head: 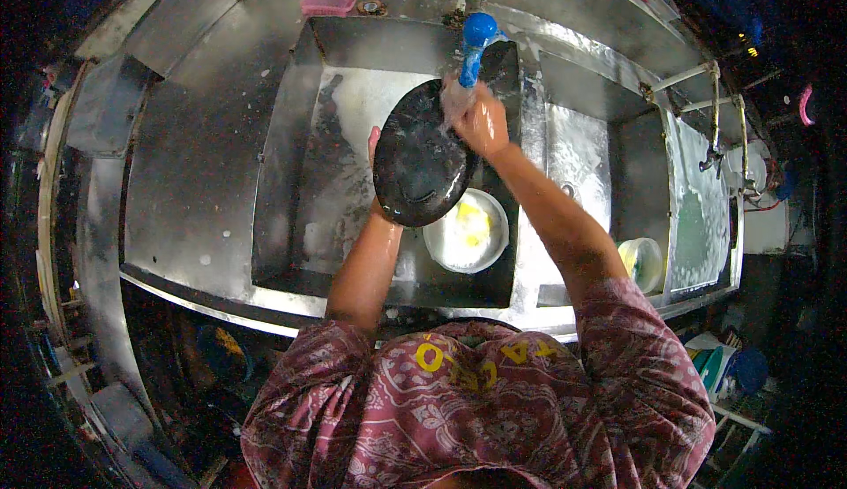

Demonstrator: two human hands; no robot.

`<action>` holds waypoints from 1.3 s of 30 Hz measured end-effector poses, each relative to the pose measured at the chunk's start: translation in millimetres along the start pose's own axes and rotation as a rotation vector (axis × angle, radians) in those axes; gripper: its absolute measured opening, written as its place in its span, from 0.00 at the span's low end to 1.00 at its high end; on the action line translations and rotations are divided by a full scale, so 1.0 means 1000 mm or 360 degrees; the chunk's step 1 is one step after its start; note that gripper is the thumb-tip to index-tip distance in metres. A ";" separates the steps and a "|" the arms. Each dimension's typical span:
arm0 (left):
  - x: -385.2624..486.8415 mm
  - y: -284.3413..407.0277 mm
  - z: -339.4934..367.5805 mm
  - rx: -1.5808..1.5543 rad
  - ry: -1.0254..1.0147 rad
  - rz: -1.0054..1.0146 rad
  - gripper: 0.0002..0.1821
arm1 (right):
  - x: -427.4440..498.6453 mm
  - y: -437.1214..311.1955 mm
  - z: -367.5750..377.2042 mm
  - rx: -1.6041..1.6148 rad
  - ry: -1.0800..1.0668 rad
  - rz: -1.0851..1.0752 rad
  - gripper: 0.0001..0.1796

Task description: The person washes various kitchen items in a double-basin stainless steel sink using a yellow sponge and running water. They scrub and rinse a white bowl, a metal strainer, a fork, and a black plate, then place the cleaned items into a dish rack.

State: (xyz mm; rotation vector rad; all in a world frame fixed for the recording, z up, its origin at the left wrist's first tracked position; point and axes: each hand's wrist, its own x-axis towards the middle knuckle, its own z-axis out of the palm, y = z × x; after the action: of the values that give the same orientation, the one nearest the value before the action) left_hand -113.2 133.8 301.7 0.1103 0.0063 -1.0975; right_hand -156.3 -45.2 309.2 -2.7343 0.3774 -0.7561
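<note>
A round black pan or dish (pixel 423 158), wet and shiny, is tilted over the left sink basin (pixel 317 224). My left hand (pixel 374 142) holds it from the left and below; mostly hidden behind it, only a fingertip and the wrist show. At the upper right rim is my right hand (pixel 486 122), wet and with curled fingers, right under a blue tap (pixel 471 66). Water blurs those fingers, so what they grip is unclear. Below the dish, a white round bowl (pixel 499 244) with suds and something yellow (pixel 473 221) stands in the basin.
A pink plastic basket (pixel 328 4) sits on the back ledge. To the right, another basin (pixel 576 145) holds a pale tub (pixel 642 257); beyond it is a basin of sudsy greenish water (pixel 698 224) beneath metal taps (pixel 711 158). A steel drainboard (pixel 192 178) extends left.
</note>
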 end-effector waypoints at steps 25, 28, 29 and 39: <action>0.037 -0.003 -0.087 0.0239 0.0181 0.0116 0.27 | -0.085 -0.079 -0.025 0.1891 -0.0063 0.1502 0.22; 0.059 -0.013 -0.073 0.0606 0.0396 -0.0081 0.35 | -0.058 -0.073 -0.051 0.1104 -0.0094 0.1069 0.16; 0.067 -0.011 -0.080 0.0644 0.0398 -0.0165 0.36 | -0.048 -0.073 -0.062 0.0664 -0.0214 0.0969 0.17; 0.049 -0.108 0.029 -0.0573 0.0023 0.1569 0.38 | -0.044 -0.079 -0.031 0.0179 -0.0155 -0.0458 0.30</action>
State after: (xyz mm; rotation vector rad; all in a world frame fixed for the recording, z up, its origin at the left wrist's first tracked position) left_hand -188.1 38.8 318.4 -0.1927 0.1473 -0.0992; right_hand -195.4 35.8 340.9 -2.7356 -0.0801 -0.6845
